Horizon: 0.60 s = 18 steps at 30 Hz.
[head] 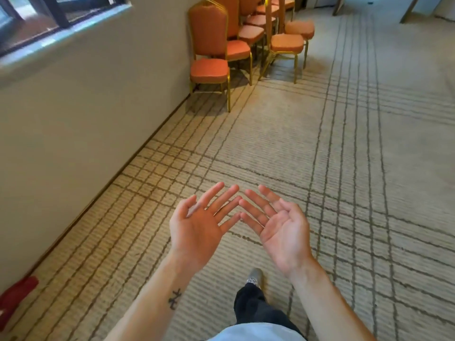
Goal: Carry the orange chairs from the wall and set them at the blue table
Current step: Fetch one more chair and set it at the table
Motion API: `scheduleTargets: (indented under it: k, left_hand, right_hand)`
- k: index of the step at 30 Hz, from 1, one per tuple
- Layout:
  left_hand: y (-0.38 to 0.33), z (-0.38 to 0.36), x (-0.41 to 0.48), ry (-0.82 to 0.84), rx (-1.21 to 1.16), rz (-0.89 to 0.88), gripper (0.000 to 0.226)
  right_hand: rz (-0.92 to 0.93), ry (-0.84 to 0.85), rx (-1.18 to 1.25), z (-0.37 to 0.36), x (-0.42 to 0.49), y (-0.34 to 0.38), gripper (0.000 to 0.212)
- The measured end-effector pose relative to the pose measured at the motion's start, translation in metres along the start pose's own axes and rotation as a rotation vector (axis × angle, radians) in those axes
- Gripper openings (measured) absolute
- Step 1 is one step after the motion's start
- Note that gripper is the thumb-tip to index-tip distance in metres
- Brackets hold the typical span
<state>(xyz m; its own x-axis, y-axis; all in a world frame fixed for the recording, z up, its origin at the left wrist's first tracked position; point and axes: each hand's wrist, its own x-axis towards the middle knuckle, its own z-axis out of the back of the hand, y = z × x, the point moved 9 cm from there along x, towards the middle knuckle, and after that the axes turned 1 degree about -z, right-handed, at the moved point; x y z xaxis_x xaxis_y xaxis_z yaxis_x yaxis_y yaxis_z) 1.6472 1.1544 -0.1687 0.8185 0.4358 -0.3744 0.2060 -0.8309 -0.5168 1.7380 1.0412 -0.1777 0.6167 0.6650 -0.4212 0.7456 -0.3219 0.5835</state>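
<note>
Chairs: orange padded chairs with gold metal frames [216,52], rowed along beige wall [86,114].
Floor: striped beige carpet [283,143] between.
Hands: left hand [199,225], right hand [283,232], palms up, fingers spread, holding nothing.

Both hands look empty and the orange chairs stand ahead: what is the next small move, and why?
Probably step forward toward the nearest orange chair beside the wall, then reach for its backrest. The left hand and right hand are open, palms up, holding nothing, and a stretch of carpet lies between them and the chair.
</note>
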Motion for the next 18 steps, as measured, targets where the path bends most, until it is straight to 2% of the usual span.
scheduleTargets:
  k: [11,18]
  left_hand:
    - [-0.072,-0.072,0.187,-0.054,-0.006,-0.089,0.061]
    - [-0.103,-0.089,0.323,-0.053,0.041,-0.041,0.061]
  right_hand:
    - [-0.031,0.085,-0.098,-0.041,0.185,0.117,0.055]
    - [-0.028,0.021,-0.107,-0.051,0.31,0.157,0.056]
